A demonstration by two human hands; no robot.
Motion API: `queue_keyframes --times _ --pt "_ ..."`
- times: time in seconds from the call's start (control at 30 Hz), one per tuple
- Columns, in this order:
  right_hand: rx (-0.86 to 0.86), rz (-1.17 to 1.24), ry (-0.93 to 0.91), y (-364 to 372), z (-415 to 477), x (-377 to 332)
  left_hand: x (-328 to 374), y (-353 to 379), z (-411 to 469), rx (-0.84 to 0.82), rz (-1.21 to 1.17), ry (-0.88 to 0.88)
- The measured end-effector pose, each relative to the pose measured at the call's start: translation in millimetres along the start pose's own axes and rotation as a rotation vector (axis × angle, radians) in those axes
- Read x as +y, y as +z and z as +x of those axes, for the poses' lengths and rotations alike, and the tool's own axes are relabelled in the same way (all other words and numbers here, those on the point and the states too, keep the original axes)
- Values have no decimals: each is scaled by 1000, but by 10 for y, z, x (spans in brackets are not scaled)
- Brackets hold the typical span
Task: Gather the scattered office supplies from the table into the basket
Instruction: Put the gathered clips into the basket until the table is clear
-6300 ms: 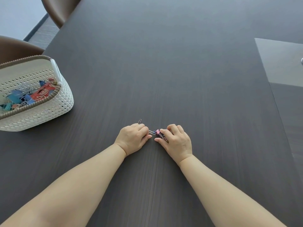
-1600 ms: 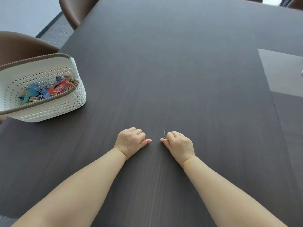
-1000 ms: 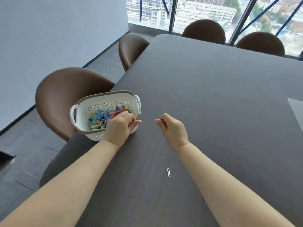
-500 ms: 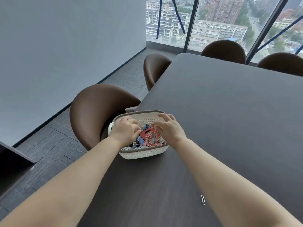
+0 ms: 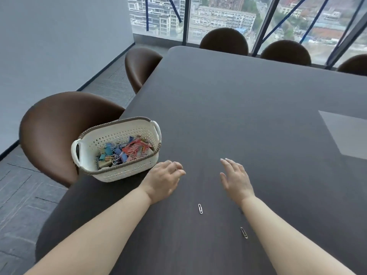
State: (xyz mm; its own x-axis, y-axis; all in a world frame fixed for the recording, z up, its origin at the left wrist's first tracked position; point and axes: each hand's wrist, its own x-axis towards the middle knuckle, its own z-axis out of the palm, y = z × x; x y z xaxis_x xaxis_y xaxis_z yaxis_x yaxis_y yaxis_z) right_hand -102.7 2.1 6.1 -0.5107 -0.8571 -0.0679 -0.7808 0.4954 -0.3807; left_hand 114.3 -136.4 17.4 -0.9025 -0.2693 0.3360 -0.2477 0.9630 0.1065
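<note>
While basket sits at table edge | left hand, right hand: grip released

We saw two rounded forearms, bare as far as the lower frame edge, and a bare left hand and right hand with short, pale fingernails.

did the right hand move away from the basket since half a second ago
Yes. The right hand was over the basket, above its contents; now it is over the table, well to the basket's right, fingers open.
</note>
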Motion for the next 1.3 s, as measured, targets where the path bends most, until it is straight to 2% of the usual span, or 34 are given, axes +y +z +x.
queue_keyframes --times 0.17,0.27,0.37,0.57,0.67,0.8,1.0,1.3 --pt "-188 -27 109 35 -459 773 592 568 108 -439 -85 38" --pt "-269 -40 109 45 -609 1020 762 735 96 -598 -66 -11" --pt "-304 -59 54 61 -703 1094 869 780 95 -605 -96 -118" --pt "-261 -126 -98 144 -705 1132 1151 834 214 -612 -118 -230" --pt "-326 -193 -211 153 -631 1152 1295 896 228 -592 -149 -271" --pt "-298 -131 -192 104 -652 1229 1443 943 259 -532 -209 -275" --pt "-279 -110 -247 101 -812 1411 1704 962 371 -555 -276 -183" --pt "12 64 -203 247 -890 1485 1889 1025 387 -550 -276 -151"
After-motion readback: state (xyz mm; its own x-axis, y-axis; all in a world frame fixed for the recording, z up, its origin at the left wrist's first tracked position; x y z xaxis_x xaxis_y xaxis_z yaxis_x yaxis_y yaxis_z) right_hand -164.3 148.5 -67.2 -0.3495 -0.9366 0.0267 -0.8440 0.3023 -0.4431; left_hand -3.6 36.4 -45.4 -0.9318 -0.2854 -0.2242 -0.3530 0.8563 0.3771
